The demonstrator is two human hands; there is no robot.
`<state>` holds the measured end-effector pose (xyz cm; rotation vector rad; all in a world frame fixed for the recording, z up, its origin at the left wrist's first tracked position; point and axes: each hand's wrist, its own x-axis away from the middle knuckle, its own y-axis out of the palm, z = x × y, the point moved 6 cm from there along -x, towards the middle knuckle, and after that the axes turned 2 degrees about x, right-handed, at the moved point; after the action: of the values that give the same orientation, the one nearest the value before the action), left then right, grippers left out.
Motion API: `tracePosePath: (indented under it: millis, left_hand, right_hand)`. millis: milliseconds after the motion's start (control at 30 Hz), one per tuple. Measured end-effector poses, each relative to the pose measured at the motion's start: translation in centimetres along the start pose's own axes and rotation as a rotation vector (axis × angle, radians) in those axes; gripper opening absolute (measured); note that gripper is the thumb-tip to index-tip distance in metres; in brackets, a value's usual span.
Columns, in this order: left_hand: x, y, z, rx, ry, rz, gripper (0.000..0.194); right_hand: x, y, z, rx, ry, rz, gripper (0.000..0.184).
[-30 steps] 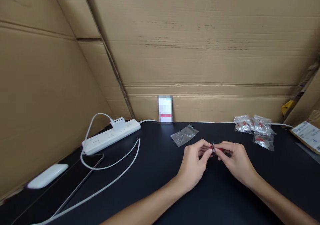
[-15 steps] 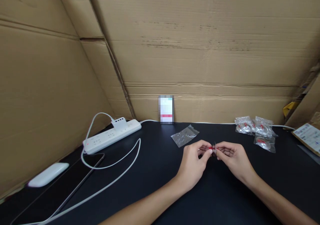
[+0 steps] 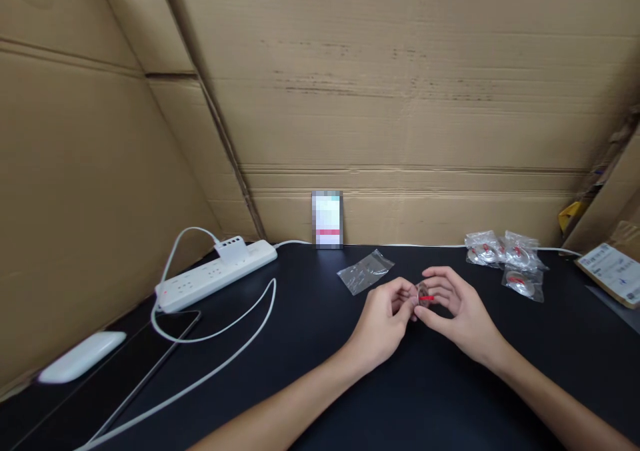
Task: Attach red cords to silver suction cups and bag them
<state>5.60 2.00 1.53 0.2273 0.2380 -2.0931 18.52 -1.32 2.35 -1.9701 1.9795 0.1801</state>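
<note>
My left hand (image 3: 384,317) is closed in a pinch on the near-left edge of a small round metal piece with a red strip (image 3: 426,298). The piece stands on edge just above the dark table. My right hand (image 3: 463,314) is open around its right side, fingers curved and apart; its thumb is close to the lower edge, and whether it touches I cannot tell. The left fingers hide part of the piece. Behind my left hand lies a flat clear plastic bag (image 3: 366,272).
Clear bags holding round silver items with red parts (image 3: 523,281) lie at the back right, by a labelled parcel (image 3: 611,274). A blurred-out phone (image 3: 327,221) leans on the cardboard wall (image 3: 400,137). At left are a white power strip (image 3: 220,277), cable, dark tablet and white case (image 3: 83,357).
My right hand has opened from a pinch, its fingers spreading away from the metal piece. The piece has turned, so its round face and red strip show more. My left hand keeps its pinch.
</note>
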Motion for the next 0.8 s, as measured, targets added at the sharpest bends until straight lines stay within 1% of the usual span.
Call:
tracePosePath:
  millis: [33,100,167,233,300,400,467,533,567,633,700,800]
  left_hand:
    - [0.0,0.0,0.1,-0.021,0.006,-0.005,0.008]
    - [-0.1,-0.3,0.2,-0.078,0.022,0.004,0.009]
    - [-0.3,-0.6,0.4,-0.129,0.03,0.01,0.008]
    - [-0.5,-0.8,0.3,-0.143,0.026,-0.002,0.008]
    - [-0.5,-0.7,0.3,-0.136,0.022,-0.006,0.009]
    - [-0.3,-0.7,0.6,-0.164,0.048,0.012,0.01]
    - [-0.2,-0.8,1.0,-0.218,0.083,0.017,0.011]
    - [-0.2,-1.0,1.4,-0.336,0.134,0.015,0.015]
    - [-0.3,-1.2,1.6,-0.419,0.168,0.015,0.017]
    - [-0.4,-1.7,1.6,-0.615,0.245,0.012,0.024]
    - [-0.5,-2.1,1.2,-0.798,0.296,-0.01,0.034]
    - [-0.7,-2.4,0.1,-1.002,0.264,-0.041,0.04]
  right_hand:
    - [0.0,0.1,0.0,-0.018,0.02,-0.019,0.042]
    - [0.0,0.3,0.0,-0.076,0.083,-0.051,0.033]
    - [-0.1,0.5,0.0,-0.189,0.167,-0.075,0.026]
    - [0.0,0.8,-0.1,-0.316,0.24,-0.12,0.027]
    - [0.3,1.2,-0.4,-0.405,0.292,-0.209,0.027]
    - [0.8,1.6,-0.5,-0.468,0.342,-0.325,0.026]
    - [0.9,1.6,-0.4,-0.486,0.357,-0.353,0.025]
    - [0.7,1.3,0.0,-0.488,0.357,-0.328,0.024]
    - [0.5,1.1,0.3,-0.484,0.353,-0.294,0.024]
    - [0.0,0.2,0.8,-0.47,0.337,-0.195,0.024]
    - [-0.3,-0.7,1.1,-0.458,0.323,-0.091,0.025]
    - [-0.6,-1.7,1.6,-0.452,0.34,0.032,0.025]
